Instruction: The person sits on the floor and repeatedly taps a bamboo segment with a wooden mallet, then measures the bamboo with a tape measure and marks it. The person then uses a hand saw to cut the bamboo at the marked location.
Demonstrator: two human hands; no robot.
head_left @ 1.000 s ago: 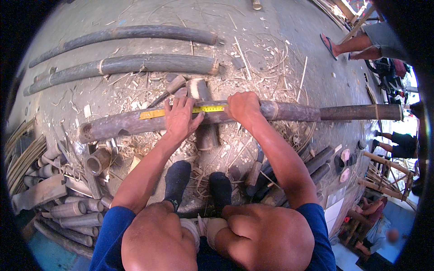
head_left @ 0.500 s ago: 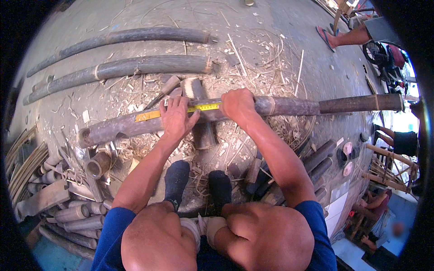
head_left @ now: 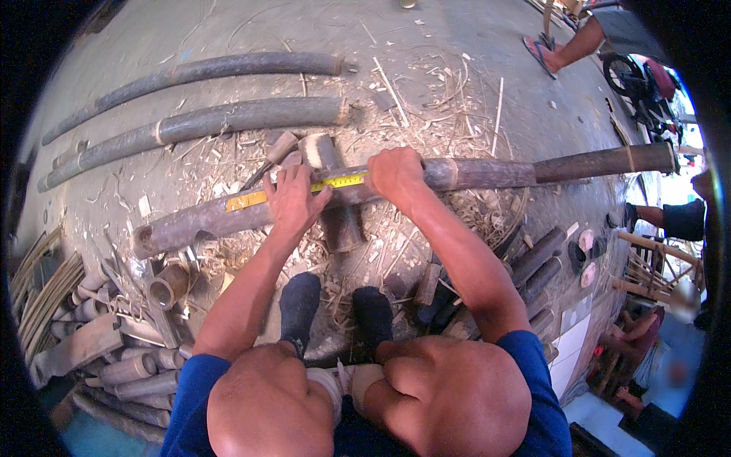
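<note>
Head view: the long bamboo pole (head_left: 472, 174) lies crosswise ahead of the knees. The left hand (head_left: 293, 202) presses flat on the yellow tape measure (head_left: 304, 189) along it; the right hand (head_left: 394, 174) grips the pole beside it.

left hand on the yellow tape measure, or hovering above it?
Touching. In the head view the left hand lies flat across the yellow tape measure on the long bamboo pole, fingers covering the tape.

Both hands reach forward, left hand (head_left: 293, 202) spread flat with fingers splayed, right hand (head_left: 396, 175) curled closed.
</note>
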